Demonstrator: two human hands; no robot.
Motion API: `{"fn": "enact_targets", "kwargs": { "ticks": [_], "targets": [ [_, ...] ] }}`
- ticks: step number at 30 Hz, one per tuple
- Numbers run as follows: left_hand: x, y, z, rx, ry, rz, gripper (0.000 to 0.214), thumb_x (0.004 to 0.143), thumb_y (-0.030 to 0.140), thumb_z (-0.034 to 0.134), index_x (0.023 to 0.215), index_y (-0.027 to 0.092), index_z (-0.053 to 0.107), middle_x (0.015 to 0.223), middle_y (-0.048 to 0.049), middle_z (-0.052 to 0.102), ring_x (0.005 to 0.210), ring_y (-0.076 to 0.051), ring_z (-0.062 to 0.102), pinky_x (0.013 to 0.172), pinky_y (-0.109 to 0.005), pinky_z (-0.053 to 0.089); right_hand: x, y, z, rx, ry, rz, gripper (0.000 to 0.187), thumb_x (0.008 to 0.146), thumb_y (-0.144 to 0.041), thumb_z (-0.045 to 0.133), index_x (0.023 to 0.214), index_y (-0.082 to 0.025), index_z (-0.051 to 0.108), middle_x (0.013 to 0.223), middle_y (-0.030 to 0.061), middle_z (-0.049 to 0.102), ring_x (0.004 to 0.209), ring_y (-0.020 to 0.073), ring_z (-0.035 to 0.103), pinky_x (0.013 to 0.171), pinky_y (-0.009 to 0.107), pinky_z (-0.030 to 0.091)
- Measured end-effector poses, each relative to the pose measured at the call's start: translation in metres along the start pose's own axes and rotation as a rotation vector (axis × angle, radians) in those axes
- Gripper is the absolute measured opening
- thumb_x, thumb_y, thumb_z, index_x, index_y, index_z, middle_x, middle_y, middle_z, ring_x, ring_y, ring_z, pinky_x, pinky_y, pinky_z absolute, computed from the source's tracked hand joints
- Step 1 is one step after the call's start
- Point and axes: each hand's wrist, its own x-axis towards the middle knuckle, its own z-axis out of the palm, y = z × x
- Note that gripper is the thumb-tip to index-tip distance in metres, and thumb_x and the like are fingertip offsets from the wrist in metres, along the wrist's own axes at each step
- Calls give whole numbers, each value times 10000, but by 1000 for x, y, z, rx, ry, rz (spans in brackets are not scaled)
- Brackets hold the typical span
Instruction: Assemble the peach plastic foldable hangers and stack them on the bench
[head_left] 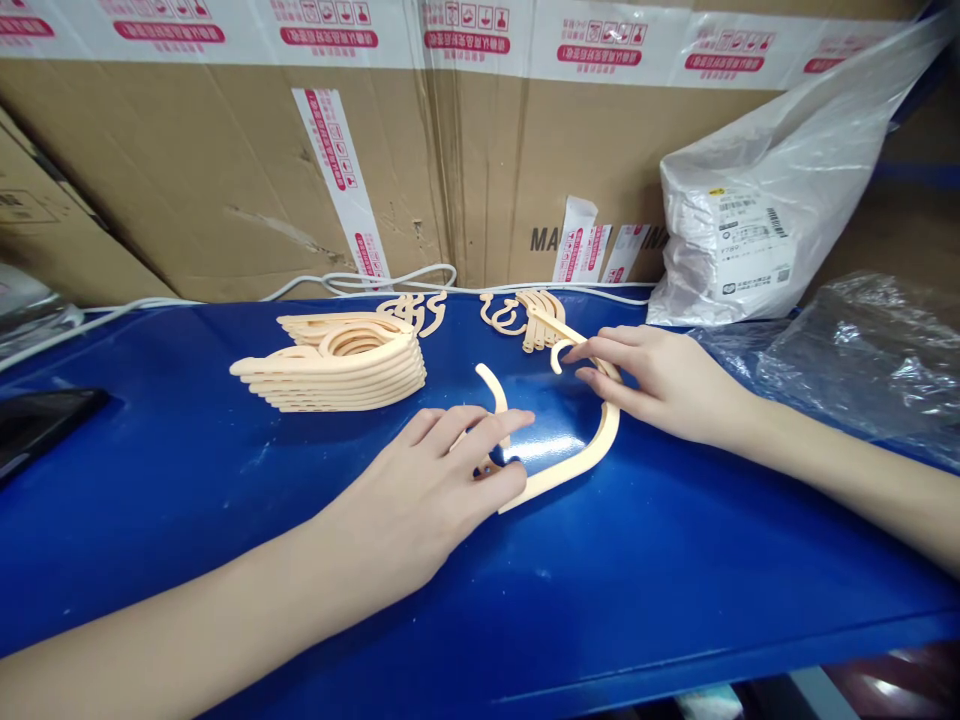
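Note:
A cream plastic hanger, seemingly a folding kind, lies between my hands on the blue tabletop. My left hand is closed over its left end, with the thumb against the lower arm; the exact grip is partly hidden under the fingers. A curved cream piece sticks up behind those fingers. At the upper right bend, my right hand pinches the hanger, near a small hook. Farther left stands a neat stack of matching cream hanger pieces.
Loose cream hooks and a second group of curved pieces lie at the back. Behind them are a white cable and cardboard boxes. A plastic-wrapped parcel and clear film are on the right; a dark phone-like object is left.

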Motion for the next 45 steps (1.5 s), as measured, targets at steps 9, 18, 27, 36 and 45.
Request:
{"fn": "enact_targets", "kwargs": {
  "ticks": [9,18,27,36,45],
  "targets": [
    [1,-4,1,-50,-3,-46,281,905,4,345,983,148,572,1245,-120,595,909,-208,568,762,-344,491,-1,-2,2,14,21,66,254,963,-346,449,1060,-217,646,885,37,682,811,204,645,703,318,452],
    [0,-1,-7,-255,45,-85,193,947,320,541,961,139,604,1220,-129,613,956,-211,646,777,-323,566,-2,-8,3,-7,3,46,263,959,-378,482,1079,-216,651,873,45,677,783,204,633,701,321,451],
    [3,1,-5,-83,40,-79,246,969,106,437,1016,81,676,1270,-179,634,993,-236,686,747,-331,616,-3,-10,3,-51,53,-24,219,943,-296,490,1061,-201,647,787,30,649,720,188,608,664,299,416],
    [6,0,-16,205,46,-10,372,918,-24,349,1121,-18,661,1201,-238,670,968,-299,686,772,-394,611,-2,-13,3,10,-5,-29,217,955,-265,449,1028,-189,638,753,14,652,684,170,597,674,304,397],
    [6,-2,-11,160,31,1,378,933,-22,319,1084,9,664,1138,-187,702,983,-264,682,833,-378,594,-3,-9,5,78,-53,-92,238,947,-200,398,1048,-189,614,878,37,697,741,175,607,729,332,384]
  ]
}}
